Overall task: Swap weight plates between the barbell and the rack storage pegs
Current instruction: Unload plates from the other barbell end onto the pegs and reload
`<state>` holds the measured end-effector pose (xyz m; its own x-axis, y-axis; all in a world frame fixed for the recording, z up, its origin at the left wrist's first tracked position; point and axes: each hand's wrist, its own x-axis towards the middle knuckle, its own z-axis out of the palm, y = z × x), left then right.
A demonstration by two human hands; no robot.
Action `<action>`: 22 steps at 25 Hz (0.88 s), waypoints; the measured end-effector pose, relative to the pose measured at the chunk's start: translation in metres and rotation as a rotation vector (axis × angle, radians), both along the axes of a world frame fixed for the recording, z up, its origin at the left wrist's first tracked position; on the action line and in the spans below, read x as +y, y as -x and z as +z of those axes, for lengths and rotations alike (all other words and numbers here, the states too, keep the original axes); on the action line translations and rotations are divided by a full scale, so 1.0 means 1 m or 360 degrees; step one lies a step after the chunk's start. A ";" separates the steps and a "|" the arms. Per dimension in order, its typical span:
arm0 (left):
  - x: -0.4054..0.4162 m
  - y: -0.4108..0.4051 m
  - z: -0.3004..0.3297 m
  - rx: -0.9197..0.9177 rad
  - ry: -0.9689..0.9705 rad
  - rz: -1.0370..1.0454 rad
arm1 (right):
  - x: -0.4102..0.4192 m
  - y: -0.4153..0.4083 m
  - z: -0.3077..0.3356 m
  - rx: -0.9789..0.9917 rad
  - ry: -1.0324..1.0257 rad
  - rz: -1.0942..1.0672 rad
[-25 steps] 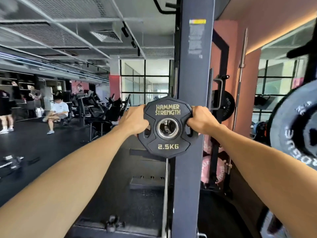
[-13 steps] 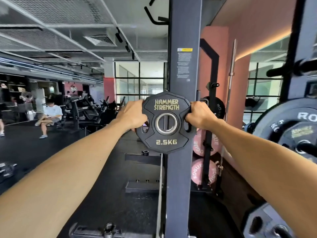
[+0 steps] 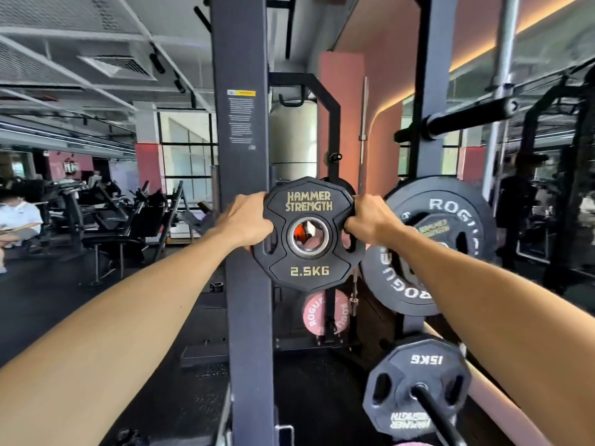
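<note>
A black 2.5 kg Hammer Strength plate (image 3: pixel 308 252) is held upright at arm's length, just right of the dark rack upright (image 3: pixel 244 175). My left hand (image 3: pixel 246 222) grips its left edge and my right hand (image 3: pixel 370 220) grips its right edge. Through its centre hole I see background only, no peg. To the right, a large black Rogue plate (image 3: pixel 450 204) with a smaller plate in front of it hangs on the rack. A 15 kg plate (image 3: pixel 418 375) sits on a storage peg (image 3: pixel 434 410) low at the right. An empty peg (image 3: pixel 463 119) sticks out higher up.
A second rack upright (image 3: pixel 431 85) stands at the right. A pink Rogue plate (image 3: pixel 317 312) is stored low behind the held plate. A vertical barbell (image 3: pixel 363 123) leans at the pink wall. Gym machines and a seated person (image 3: pixel 19 217) are at the left.
The view has swung right and the held plate has shifted from in front of the upright to its right side. The stored plates and pegs at the right have come into view.
</note>
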<state>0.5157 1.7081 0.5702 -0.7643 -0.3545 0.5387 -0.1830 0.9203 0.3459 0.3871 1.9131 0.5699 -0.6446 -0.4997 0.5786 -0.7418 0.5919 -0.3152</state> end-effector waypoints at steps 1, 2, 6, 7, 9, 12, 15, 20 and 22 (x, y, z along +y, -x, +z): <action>0.024 0.016 -0.004 0.0001 -0.0018 -0.0019 | 0.024 0.016 -0.003 0.0005 -0.0013 -0.0010; 0.048 0.032 -0.009 0.0007 -0.0043 -0.0037 | 0.049 0.031 -0.006 0.0021 -0.0031 -0.0017; 0.146 0.093 -0.026 0.0051 -0.0157 -0.0075 | 0.142 0.096 -0.009 0.0050 -0.0128 -0.0059; 0.170 0.110 -0.029 0.0058 -0.0171 -0.0077 | 0.167 0.113 -0.010 0.0059 -0.0147 -0.0070; 0.212 0.139 -0.031 0.0051 -0.0175 -0.0072 | 0.210 0.144 -0.012 0.0053 -0.0165 -0.0067; 0.264 0.177 -0.029 -0.0006 -0.0199 -0.0062 | 0.263 0.183 -0.013 0.0034 -0.0182 -0.0046; 0.295 0.205 -0.030 -0.0027 -0.0207 -0.0031 | 0.296 0.208 -0.013 0.0011 -0.0176 -0.0021; 0.329 0.240 -0.044 -0.0093 -0.0192 0.0022 | 0.327 0.243 -0.030 -0.0079 -0.0180 0.0030; 0.332 0.248 -0.056 -0.0137 -0.0212 0.0025 | 0.331 0.252 -0.043 -0.0137 -0.0178 0.0032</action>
<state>0.2679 2.0404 0.5146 -0.7992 -0.4309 0.4190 -0.2314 0.8640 0.4471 0.1354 2.2437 0.5273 -0.6784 -0.5713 0.4618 -0.7271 0.6120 -0.3111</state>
